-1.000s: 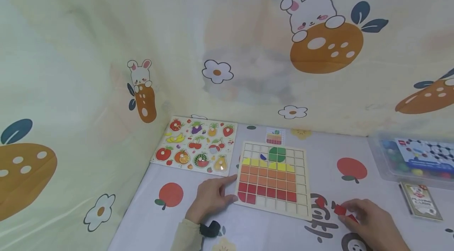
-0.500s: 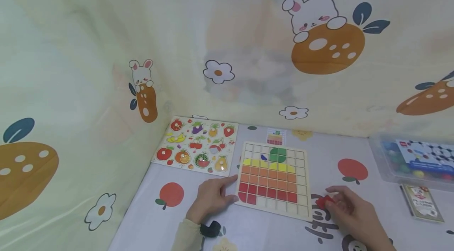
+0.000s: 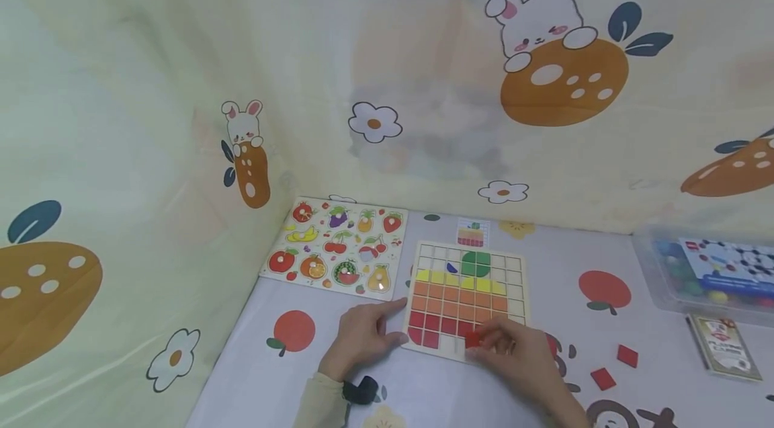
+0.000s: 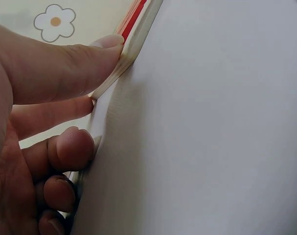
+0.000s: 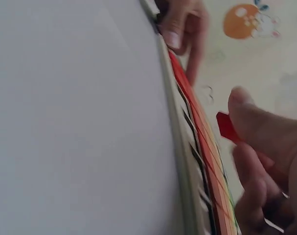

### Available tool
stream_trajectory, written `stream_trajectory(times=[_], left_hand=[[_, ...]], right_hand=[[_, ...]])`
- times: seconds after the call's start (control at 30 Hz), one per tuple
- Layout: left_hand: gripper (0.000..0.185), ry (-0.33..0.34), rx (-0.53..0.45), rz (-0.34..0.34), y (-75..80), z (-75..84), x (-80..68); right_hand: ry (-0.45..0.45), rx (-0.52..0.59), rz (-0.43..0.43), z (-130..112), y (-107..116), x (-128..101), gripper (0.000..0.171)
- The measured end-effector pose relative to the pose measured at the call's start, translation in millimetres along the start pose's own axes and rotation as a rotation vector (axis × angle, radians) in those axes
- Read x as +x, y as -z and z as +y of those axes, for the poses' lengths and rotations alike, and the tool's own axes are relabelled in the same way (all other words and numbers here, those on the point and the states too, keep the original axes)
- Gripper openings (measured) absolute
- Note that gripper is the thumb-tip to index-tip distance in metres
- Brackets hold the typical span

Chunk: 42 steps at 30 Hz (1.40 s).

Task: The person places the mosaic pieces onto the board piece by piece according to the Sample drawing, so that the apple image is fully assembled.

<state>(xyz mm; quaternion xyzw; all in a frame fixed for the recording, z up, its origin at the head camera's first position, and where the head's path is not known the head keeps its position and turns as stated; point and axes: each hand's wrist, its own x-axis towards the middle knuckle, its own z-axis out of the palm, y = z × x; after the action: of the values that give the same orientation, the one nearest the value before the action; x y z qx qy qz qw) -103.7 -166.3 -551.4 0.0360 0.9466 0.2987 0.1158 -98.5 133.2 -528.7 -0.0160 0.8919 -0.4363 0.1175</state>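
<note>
While left hand (image 3: 361, 335) steadies grid board (image 3: 516, 291), right hand (image 3: 521, 355) pinching red tile (image 3: 472, 340)

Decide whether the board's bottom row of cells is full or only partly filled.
Partly filled. On the board, red tiles fill the bottom row's left cells only; bare cells follow, and the right hand holds a red tile above them.

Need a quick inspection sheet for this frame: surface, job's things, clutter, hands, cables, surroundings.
Surface: table under a white cloth printed with fruit.
Job's things: grid board, mostly filled with yellow, orange and red rows and a green patch on top; red tile held over its near edge.
Clutter: two loose red tiles, fruit puzzle, pattern card, clear box of beads, small card box.
Hands: left hand steadies the board's left edge; right hand pinches the red tile.
Cables: nothing seen.
Surroundings: rabbit-print curtain behind and at left.
</note>
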Motion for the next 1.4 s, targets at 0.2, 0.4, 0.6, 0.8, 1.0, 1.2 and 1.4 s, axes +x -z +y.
stream_trajectory(times=[0.2, 0.4, 0.6, 0.8, 1.0, 1.2, 1.4], left_hand=[[0.063, -0.01, -0.009, 0.012, 1.1, 0.3, 0.2], [0.063, -0.019, -0.012, 0.01, 1.6, -0.6, 0.2], [0.063, -0.018, -0.019, 0.007, 1.7, 0.1, -0.5], [0.063, -0.015, -0.028, 0.018, 2.3, 0.4, -1.4], [0.063, -0.013, -0.025, 0.019, 2.2, 0.9, -1.7], [0.063, -0.016, -0.027, 0.022, 0.9, -1.3, -0.6], [0.063, -0.025, -0.02, 0.026, -0.6, -3.6, 0.4]], right_hand=[[0.1, -0.148, 0.052, -11, -21, 5, 0.032], [0.127, -0.258, 0.057, -14, -31, 10, 0.036], [0.127, -0.284, 0.039, -12, -30, 8, 0.038], [0.152, -0.302, 0.029, -11, -31, 8, 0.026], [0.185, -0.325, 0.036, -12, -34, 7, 0.023], [0.176, -0.309, 0.044, -10, -30, 7, 0.024], [0.039, -0.258, 0.021, 6, 10, 2, 0.041]])
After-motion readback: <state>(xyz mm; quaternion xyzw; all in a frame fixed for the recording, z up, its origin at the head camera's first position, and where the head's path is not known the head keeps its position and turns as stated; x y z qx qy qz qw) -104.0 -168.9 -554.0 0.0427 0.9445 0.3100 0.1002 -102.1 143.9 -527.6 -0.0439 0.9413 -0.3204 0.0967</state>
